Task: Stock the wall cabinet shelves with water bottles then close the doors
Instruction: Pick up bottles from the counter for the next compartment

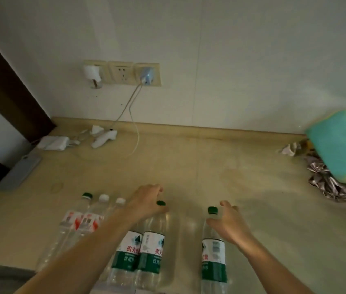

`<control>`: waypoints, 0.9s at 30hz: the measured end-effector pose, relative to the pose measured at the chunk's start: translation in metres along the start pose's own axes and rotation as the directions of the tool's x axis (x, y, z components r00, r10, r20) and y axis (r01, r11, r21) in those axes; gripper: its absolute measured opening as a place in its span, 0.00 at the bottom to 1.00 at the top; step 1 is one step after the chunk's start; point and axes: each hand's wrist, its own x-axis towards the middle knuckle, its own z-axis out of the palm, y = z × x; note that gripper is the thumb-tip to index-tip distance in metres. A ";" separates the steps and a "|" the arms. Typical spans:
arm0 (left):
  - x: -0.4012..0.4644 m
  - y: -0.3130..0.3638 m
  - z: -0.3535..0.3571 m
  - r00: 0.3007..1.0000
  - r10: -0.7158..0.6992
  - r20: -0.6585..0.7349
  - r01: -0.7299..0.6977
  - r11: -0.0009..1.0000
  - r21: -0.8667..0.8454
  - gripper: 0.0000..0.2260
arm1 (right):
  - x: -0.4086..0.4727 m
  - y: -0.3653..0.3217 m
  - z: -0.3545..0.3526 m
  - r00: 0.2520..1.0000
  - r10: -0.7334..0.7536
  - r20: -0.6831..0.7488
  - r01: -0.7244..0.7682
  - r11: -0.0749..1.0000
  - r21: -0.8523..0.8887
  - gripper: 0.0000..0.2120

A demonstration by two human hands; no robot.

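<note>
Several clear water bottles stand near the front edge of a beige counter [199, 166]. At the left stand three with red-and-white labels [83, 221], with green or white caps. In the middle is a pair with green labels [144, 251]. My left hand [146, 202] is over their tops, fingers curled round the neck of one; a green cap shows beside my fingers. A single green-label bottle [213, 257] stands to the right. My right hand [227, 223] is at its neck, fingers spread and partly around it. No cabinet is in view.
Wall sockets [123, 73] with plugged chargers and a hanging cable [136, 124] sit at the back left. Below them on the counter lie white adapters [54, 143] and a grey flat object [21, 169]. A teal cloth [342, 145] and crumpled foil bags [329, 185] fill the right side.
</note>
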 end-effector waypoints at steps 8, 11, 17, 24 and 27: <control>-0.005 0.001 0.019 0.995 -0.090 0.034 0.081 0.972 0.219 0.30 | 0.010 0.007 0.014 0.997 0.015 0.081 -0.024 0.993 0.112 0.27; -0.003 0.008 0.021 0.995 -0.097 0.020 0.092 0.977 0.195 0.31 | 0.008 0.007 0.014 0.997 0.014 0.071 -0.022 0.993 0.118 0.26; -0.002 0.018 0.038 0.993 -0.093 0.073 0.086 0.992 0.093 0.29 | -0.001 0.011 0.019 0.993 0.096 0.068 -0.106 0.977 0.184 0.29; 0.003 0.031 0.055 0.992 -0.102 0.076 0.115 0.975 -0.190 0.18 | -0.010 0.001 0.025 0.986 0.166 -0.010 -0.158 0.956 0.249 0.14; 0.000 0.027 0.055 0.995 -0.058 0.082 0.083 0.934 -0.347 0.17 | -0.019 0.000 0.023 0.989 0.108 -0.097 -0.071 0.943 0.324 0.08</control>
